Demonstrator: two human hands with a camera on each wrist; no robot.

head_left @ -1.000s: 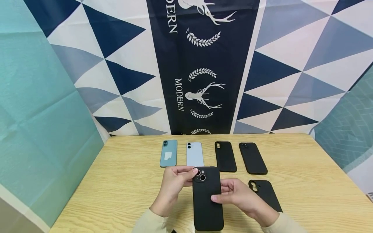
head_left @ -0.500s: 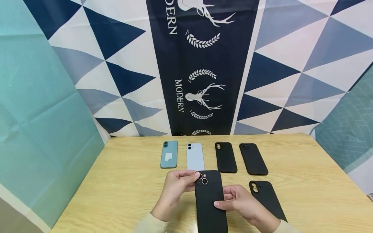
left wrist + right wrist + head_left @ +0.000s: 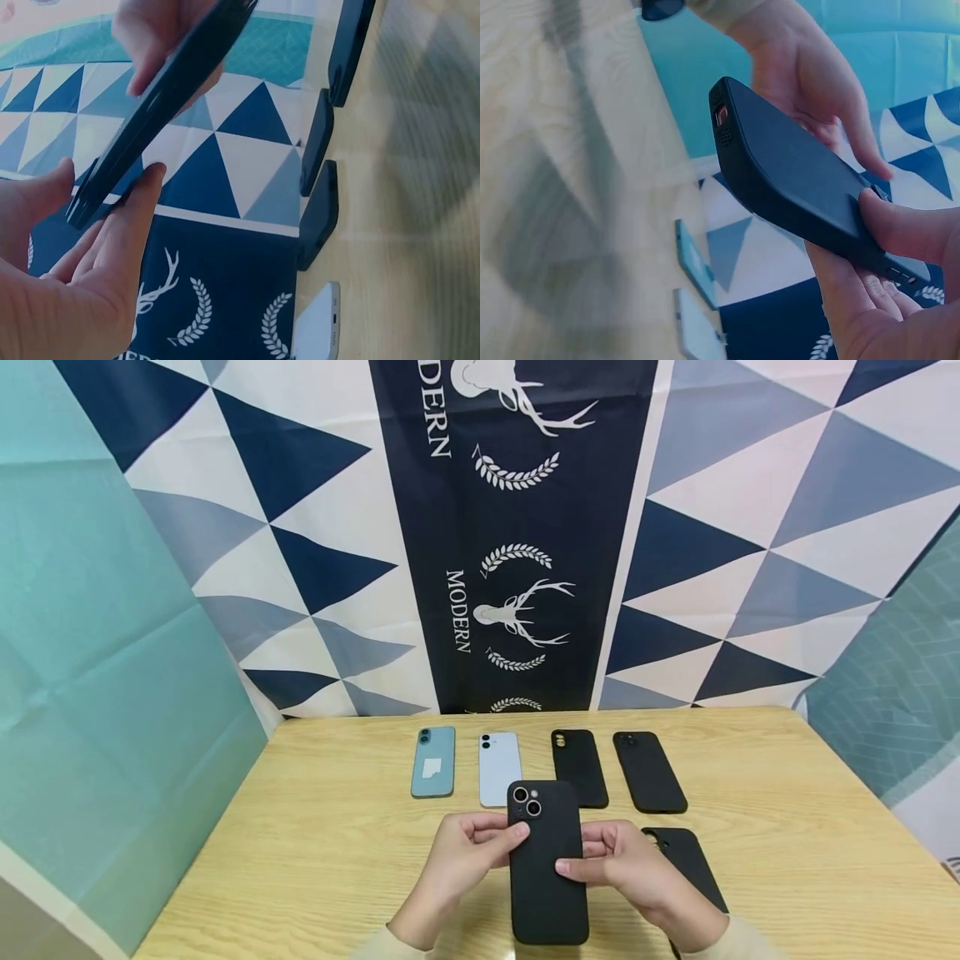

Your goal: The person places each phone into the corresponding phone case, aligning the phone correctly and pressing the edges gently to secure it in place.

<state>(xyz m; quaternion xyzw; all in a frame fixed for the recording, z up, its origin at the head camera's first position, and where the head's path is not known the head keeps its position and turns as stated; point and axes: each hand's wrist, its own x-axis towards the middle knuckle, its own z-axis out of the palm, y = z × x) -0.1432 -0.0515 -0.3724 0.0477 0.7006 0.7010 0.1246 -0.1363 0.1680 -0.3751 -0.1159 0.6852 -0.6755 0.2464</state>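
Both hands hold a phone in a black case [image 3: 549, 885] above the table, its back and two camera lenses facing up in the head view. My left hand [image 3: 467, 860] grips the upper left edge, thumb on the back just below the camera. My right hand [image 3: 626, 864] pinches the right edge around mid-height, thumb on the back. Fingers behind the phone are partly hidden. In the right wrist view a port opening shows at the end of the cased phone [image 3: 787, 172]. A black phone case [image 3: 688, 864] lies beside my right hand, partly covered by the forearm.
Along the back of the wooden table [image 3: 300, 860] lie a teal phone [image 3: 442, 752] with a white sticker, a pale phone [image 3: 498, 764], a black case [image 3: 579, 768] and another black case or cased phone [image 3: 649, 772]. A patterned cloth [image 3: 517, 527] hangs behind the table.
The left thumb has slid off the camera lenses to a spot below them. The cased phone has dipped, then risen again, and both hands still hold it.
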